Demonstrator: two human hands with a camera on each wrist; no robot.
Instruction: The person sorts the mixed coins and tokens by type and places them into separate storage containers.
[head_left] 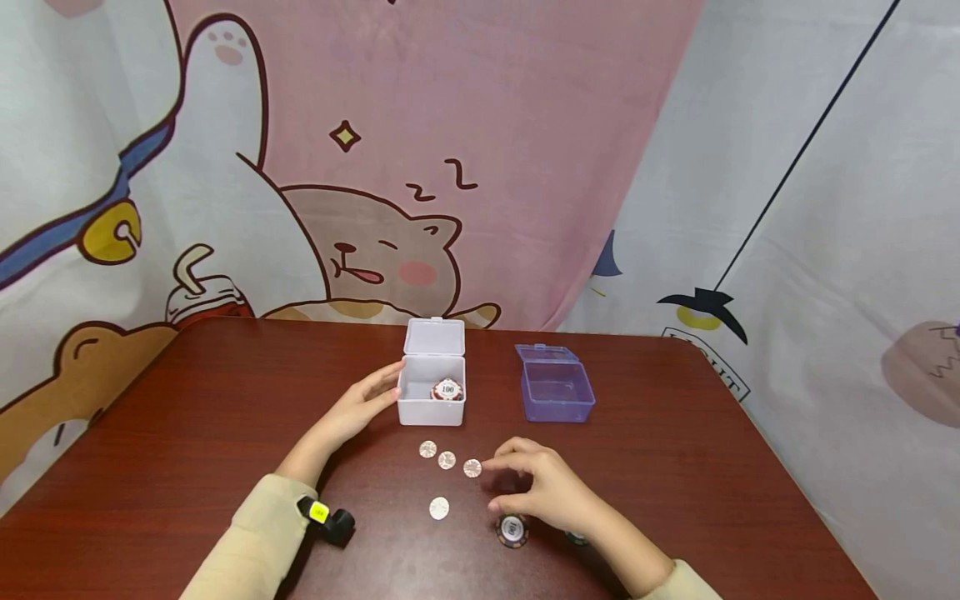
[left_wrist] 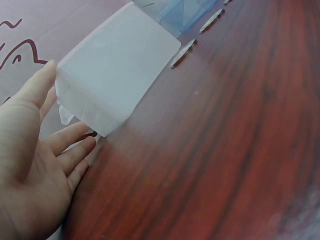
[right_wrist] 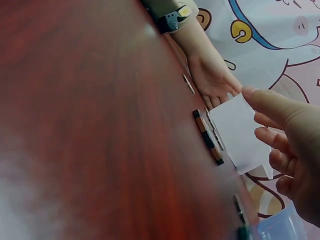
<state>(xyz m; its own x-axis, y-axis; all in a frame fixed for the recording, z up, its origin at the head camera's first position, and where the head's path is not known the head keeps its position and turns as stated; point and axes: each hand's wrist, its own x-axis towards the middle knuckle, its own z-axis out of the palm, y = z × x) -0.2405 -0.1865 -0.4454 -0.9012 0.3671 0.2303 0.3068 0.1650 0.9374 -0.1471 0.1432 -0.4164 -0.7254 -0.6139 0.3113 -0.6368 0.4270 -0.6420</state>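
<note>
My left hand [head_left: 352, 414] rests its fingertips against the left side of an open white plastic box [head_left: 431, 414], thumb and fingers spread around the corner. Inside that box lies a red-edged poker chip [head_left: 447, 389] marked 100. Over the table, my right hand [head_left: 551, 486] holds nothing; its thumb and index finger are apart. The index fingertip is right beside a silver coin [head_left: 472, 468]. Two more coins, one in the middle [head_left: 447, 460] and one at the left [head_left: 427, 449], lie in line with it. Below the thumb is a black-edged poker chip [head_left: 513, 531].
A purple see-through box [head_left: 558, 412] with its lid up stands right of the white one. One separate coin [head_left: 438, 508] lies nearer the front. A green-edged chip [head_left: 577, 539] is partly hidden under my right wrist. A patterned cloth [head_left: 525, 167] hangs behind the table.
</note>
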